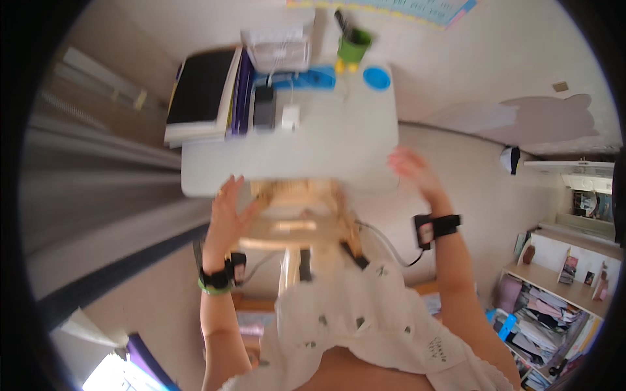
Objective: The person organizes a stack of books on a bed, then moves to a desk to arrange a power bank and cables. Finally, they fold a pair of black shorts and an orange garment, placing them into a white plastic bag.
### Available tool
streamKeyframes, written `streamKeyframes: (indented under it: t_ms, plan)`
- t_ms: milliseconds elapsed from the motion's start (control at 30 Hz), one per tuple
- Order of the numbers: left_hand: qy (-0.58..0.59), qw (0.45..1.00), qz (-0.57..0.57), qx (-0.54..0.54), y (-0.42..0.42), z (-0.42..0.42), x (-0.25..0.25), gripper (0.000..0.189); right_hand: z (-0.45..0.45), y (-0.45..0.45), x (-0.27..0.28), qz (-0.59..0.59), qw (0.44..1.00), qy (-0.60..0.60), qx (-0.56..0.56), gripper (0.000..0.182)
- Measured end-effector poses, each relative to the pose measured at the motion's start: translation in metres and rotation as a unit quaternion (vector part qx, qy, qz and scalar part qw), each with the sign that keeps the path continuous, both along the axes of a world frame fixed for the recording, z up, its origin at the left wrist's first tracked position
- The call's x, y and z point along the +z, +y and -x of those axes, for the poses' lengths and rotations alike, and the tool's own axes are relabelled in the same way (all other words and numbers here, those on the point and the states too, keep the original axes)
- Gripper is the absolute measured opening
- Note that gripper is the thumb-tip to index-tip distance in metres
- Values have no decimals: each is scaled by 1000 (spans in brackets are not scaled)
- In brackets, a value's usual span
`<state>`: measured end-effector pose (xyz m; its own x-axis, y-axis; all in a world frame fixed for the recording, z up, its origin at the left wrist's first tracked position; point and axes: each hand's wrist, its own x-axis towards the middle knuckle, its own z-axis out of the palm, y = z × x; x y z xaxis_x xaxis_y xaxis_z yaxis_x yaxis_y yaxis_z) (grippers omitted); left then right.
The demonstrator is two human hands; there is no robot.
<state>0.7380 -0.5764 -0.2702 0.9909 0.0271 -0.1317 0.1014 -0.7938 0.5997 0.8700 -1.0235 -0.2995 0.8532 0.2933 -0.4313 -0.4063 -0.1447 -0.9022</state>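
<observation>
My left hand (227, 212) is at the front left edge of a white table (323, 151), beside a light wooden chair (288, 234). Its fingers are apart and hold nothing; its thumb points at the chair, and blur hides whether they touch. My right hand (413, 171), also empty, hovers by the table's right edge with its fingers spread. A black strap with a small device circles each wrist. The chair stands between my body and the table, blurred by motion.
Stacked books and folders (203, 93) occupy the table's left end. Nearby are a dark phone-like device (264, 107), a white charger (290, 116), a green pot (353, 46) and a blue round thing (376, 78). A grey curtain (102, 161) hangs left; crowded shelves (552, 313) stand right.
</observation>
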Motion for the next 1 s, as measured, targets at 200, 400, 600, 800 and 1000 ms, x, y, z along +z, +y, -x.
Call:
streamKeyframes:
  t_ms: [200, 400, 600, 800, 1000]
  plan:
    - [48, 984, -124, 117, 42, 100, -37, 62, 83, -26, 58, 87, 993, 82, 8, 52]
    - [80, 977, 0, 198, 57, 140, -65, 60, 139, 25, 11, 139, 956, 110, 232, 44]
    - [99, 958, 150, 222, 40, 140, -80, 41, 126, 73, 3, 245, 881, 117, 388, 36]
    - [14, 977, 90, 190, 37, 138, -85, 30, 126, 82, 2, 219, 912, 176, 301, 29]
    - [17, 977, 51, 207, 45, 129, -79, 28, 128, 102, 5, 223, 911, 189, 290, 22]
